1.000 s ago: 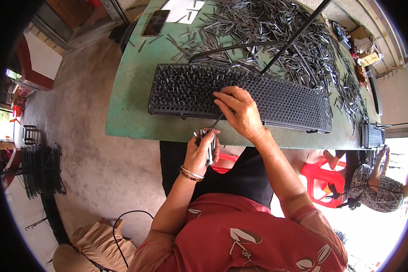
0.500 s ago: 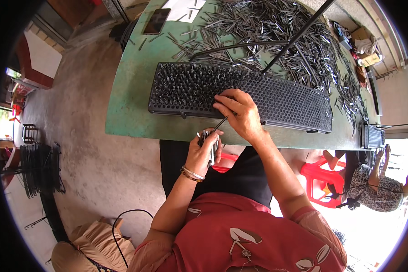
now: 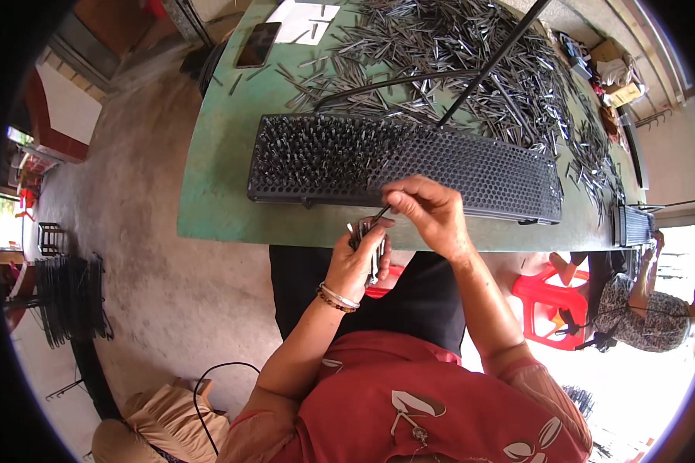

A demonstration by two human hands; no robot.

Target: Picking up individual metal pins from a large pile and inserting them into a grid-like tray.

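My left hand (image 3: 352, 264), just in front of the table edge, is closed around a bundle of thin dark metal strips (image 3: 361, 231). My right hand (image 3: 434, 219) is closed in a pinch on a single dark strip (image 3: 381, 212); its lower end meets the top of the bundle. Behind my hands lies a long black tray (image 3: 486, 174) full of round holes. Many strips (image 3: 309, 154) stand upright in its left part, while the holes farther right look bare.
The green table (image 3: 216, 177) carries a large heap of loose strips (image 3: 471, 46) and a phone (image 3: 259, 45) beside white paper (image 3: 301, 21). A black rod (image 3: 494, 65) slants over the tray. At right, another person (image 3: 645, 312) works near a red stool (image 3: 544, 309).
My right hand has drawn back from the tray toward me and slightly right, still pinching a strip. My left hand has shifted a little to the right with its bundle.
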